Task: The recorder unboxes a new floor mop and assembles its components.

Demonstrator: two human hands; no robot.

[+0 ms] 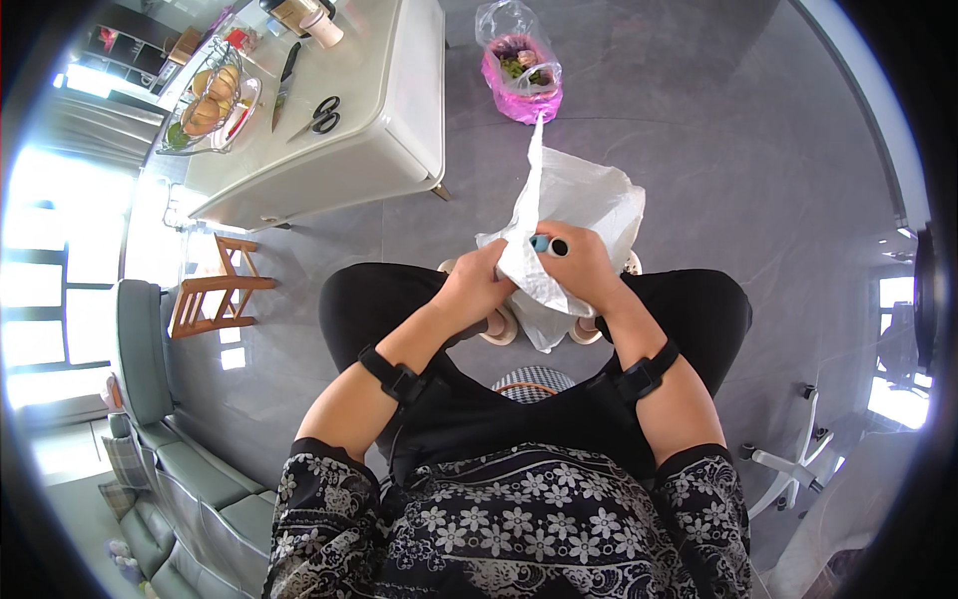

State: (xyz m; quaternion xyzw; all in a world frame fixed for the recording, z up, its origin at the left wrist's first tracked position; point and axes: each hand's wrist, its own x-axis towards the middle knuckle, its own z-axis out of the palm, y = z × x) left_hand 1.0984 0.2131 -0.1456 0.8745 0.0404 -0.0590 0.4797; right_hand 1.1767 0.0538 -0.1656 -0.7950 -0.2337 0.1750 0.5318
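Note:
A white crinkled sheet or bag [595,190], thin like plastic, hangs between my knees above the floor. My left hand [477,285] pinches its left edge, fingers closed. My right hand [582,266] is wrapped round the upper right part of the white bag, close beside the left. From my right fist pokes a small teal item with a pale, dark-centred round end [558,247]; its kind I cannot make out. Part of the white bag stands up in a tall point, and its lower end droops toward my feet.
A pink plastic bag [542,105] with leafy contents sits on the grey floor ahead. On the white cabinet [399,90] at left lie scissors [325,116], a knife [286,85] and a wire fruit basket [205,105]. A wooden stool [225,290] and a sofa [205,469] are at left.

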